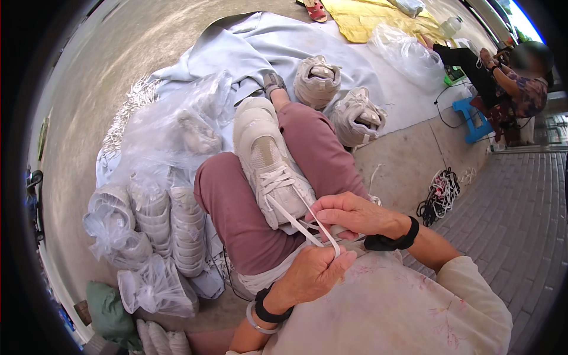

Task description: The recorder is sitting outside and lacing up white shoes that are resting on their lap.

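An off-white sneaker [251,121] lies between my knees, its toe pointing away from me. A flat white shoelace [283,212] crosses its tongue in several rows, and its loose ends run taut toward my body. My left hand [310,273] is closed, with the lace pinched at the thumb in front of my shirt. Just beyond it my right hand [349,212] is closed on another stretch of the lace near the shoe's heel end. Its lower fingers are partly hidden. A bundle of white laces [269,277] lies across my lap.
Two more sneakers [318,83] [359,116] stand beyond my right knee on a pale sheet [278,44]. Stacked shoe pieces [188,231] and plastic bags [160,284] lie at left. Tangled cords [441,192] rest on the floor at right. A person [520,89] sits near a blue stool [471,120].
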`<action>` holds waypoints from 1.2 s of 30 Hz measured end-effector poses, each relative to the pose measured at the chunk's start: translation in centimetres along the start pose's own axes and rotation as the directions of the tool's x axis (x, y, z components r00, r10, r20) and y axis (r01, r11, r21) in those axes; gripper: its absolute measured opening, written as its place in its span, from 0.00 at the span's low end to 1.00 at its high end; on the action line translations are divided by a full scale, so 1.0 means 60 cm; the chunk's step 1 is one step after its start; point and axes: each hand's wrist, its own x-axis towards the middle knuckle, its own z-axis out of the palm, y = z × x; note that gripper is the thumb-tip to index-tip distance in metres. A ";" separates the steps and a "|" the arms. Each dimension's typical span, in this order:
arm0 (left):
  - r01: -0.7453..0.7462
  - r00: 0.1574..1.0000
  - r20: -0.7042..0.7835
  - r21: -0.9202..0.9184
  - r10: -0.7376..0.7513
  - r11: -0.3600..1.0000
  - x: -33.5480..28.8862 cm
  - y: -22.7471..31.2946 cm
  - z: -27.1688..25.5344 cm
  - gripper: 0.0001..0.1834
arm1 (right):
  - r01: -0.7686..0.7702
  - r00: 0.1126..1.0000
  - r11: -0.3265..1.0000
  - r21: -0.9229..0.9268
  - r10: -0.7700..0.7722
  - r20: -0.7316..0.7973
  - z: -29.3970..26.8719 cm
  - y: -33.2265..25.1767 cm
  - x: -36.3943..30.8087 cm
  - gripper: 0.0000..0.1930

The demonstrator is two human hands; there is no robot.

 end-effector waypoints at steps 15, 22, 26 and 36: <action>-0.190 0.981 -0.013 0.098 0.192 0.977 -0.007 -0.006 0.009 0.22 | -0.154 0.901 0.817 0.556 -0.114 0.418 0.001 0.037 0.042 0.30; -0.212 0.977 0.013 0.116 0.212 0.970 -0.006 0.007 0.005 0.23 | -0.136 0.866 0.809 0.572 -0.183 0.465 -0.005 0.031 0.040 0.31; -0.106 0.993 0.070 0.114 0.098 0.988 -0.010 0.011 0.003 0.23 | -0.114 0.916 0.891 0.440 -0.077 0.394 0.017 0.027 0.050 0.19; -0.347 0.775 -0.629 -0.343 0.061 0.873 -0.144 -0.066 -0.074 0.23 | 0.028 0.995 0.968 -0.251 -0.052 -0.090 -0.032 -0.019 0.004 0.14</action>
